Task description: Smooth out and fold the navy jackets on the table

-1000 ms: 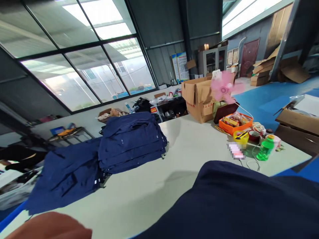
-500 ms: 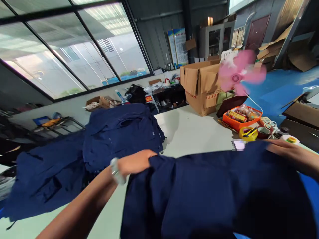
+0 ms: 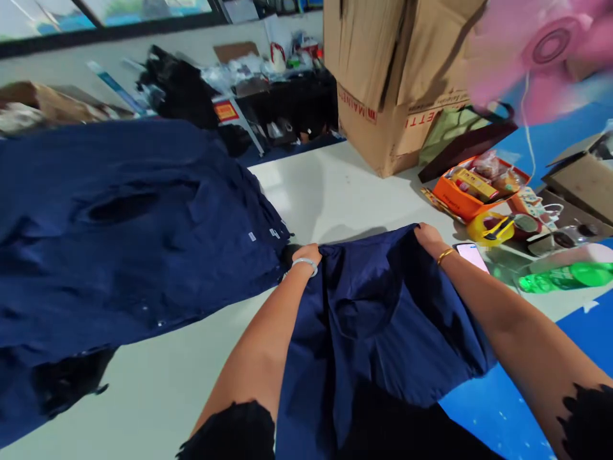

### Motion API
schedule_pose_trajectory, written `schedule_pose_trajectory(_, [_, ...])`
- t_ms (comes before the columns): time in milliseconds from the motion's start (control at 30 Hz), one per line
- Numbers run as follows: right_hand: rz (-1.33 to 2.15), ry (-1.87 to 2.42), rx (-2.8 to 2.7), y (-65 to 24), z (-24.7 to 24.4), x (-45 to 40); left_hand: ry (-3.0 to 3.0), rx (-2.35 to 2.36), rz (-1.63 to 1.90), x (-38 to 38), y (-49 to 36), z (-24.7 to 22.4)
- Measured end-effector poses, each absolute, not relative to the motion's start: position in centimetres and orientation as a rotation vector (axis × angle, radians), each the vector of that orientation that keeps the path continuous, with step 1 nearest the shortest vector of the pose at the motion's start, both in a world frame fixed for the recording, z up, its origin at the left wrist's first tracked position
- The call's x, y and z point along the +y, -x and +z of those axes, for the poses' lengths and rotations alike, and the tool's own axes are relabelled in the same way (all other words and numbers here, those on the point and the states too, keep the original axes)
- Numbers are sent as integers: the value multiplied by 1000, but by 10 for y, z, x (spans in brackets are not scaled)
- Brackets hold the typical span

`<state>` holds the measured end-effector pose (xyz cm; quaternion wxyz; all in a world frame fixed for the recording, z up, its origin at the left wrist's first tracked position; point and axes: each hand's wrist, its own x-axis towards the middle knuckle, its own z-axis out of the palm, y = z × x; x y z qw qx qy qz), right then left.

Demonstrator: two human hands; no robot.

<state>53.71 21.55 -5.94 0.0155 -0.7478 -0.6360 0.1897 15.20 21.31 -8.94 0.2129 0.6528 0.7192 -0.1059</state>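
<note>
A dark navy garment (image 3: 407,345) is stretched between my two hands at the near edge of the white table (image 3: 330,191). Its lower part hangs over the edge in front of me, and its exact kind is unclear. My left hand (image 3: 307,254), with a pale bracelet at the wrist, grips the upper left corner. At the upper right corner, my right hand (image 3: 430,239) has its fingers closed on the cloth, a gold bangle on that wrist. Left of my left hand lies a thick stack of navy garments (image 3: 201,255) with small white labels along its right side.
Beyond my right hand are a phone (image 3: 472,257), a green bottle (image 3: 567,277), a yellow tape roll (image 3: 489,229) and an orange box (image 3: 460,199) of small packets. A large cardboard box (image 3: 373,128) stands at the back, beside a spinning pink fan (image 3: 550,45).
My view has tilted down and come closer to the table. Both hands have lowered the held garment toward the tabletop, and its raised spread has become looser and folded.
</note>
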Motion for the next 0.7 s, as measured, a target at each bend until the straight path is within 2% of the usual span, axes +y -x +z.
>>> schedule_pose_trajectory(100, [610,2471,-1928,-526,-87,233,-1751,2026,-294,234,-134,-127])
schedule_pose_trajectory(167, [467,2447,-1969,-515,-95,227,-1726,2027,-275,243,-123,-143])
schedule_pose_trajectory(267, [318,1972,-2361,-488,-98,185,-1703,2012,-231,246,-112,-154])
schedule_pose_trajectory(333, [511,1493,-2728,-467,-103,146,-1690,2010,-187,242,-109,-154])
schedule_pose_trajectory(400, [705,1239,-2966,-447,-113,114,-1686,2013,-136,234,-108,-151])
schedule_pose_trajectory(533, [821,1395,-3094,-418,-130,107,-1701,1998,-12,212,-102,-143])
schedule_pose_trajectory(600, [1005,1451,-3010,-412,-125,138,-1672,1997,47,199,-95,-141])
schedule_pose_trajectory(700, [1270,1307,-2849,-408,-98,217,-1610,2034,103,178,-83,-140])
